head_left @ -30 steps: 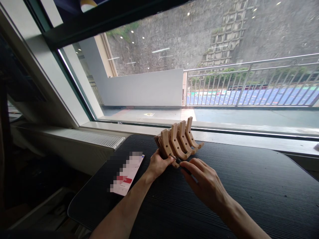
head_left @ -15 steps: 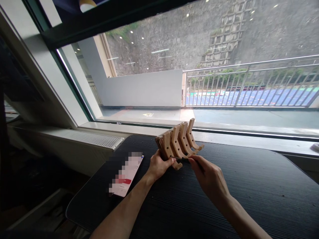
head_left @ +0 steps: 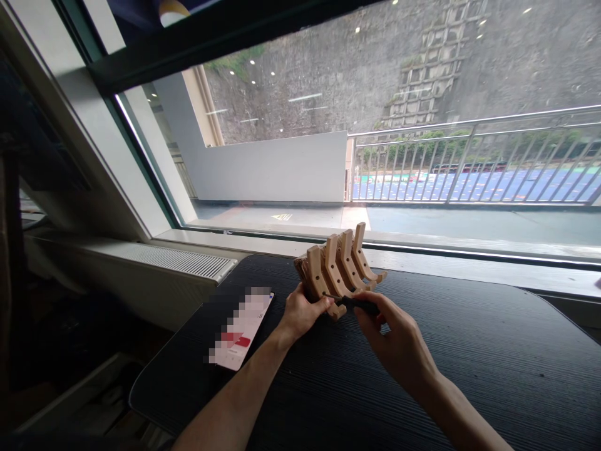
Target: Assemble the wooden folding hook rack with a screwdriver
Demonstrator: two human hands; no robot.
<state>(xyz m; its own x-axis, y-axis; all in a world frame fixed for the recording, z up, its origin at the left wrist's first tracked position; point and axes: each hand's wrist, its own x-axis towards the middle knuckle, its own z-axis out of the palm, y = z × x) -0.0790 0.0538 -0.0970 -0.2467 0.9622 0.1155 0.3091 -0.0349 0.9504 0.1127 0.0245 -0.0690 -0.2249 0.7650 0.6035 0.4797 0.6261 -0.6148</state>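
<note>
A wooden hook rack (head_left: 332,268), with several curved pale hooks in a row, is tilted up over the dark table. My left hand (head_left: 300,310) grips its lower left end, the thumb lying by the nearest hook. In my right hand (head_left: 392,329) is a black-handled screwdriver (head_left: 364,305), held in closed fingers. Its thin shaft points left, with the tip at the lower hole of the nearest hook. Whether a screw sits in that hole is too small to tell. Dark holes show on the other hooks.
A phone (head_left: 244,332) with a lit, partly blurred screen lies on the black table (head_left: 469,351), left of my left forearm. Beyond the far table edge runs a window sill (head_left: 422,260) under a large window. A white vented ledge (head_left: 183,260) stands at the left.
The fingers of my right hand have shifted on the screwdriver, so more of its black handle shows. My left hand and the hook rack hold nearly the same place.
</note>
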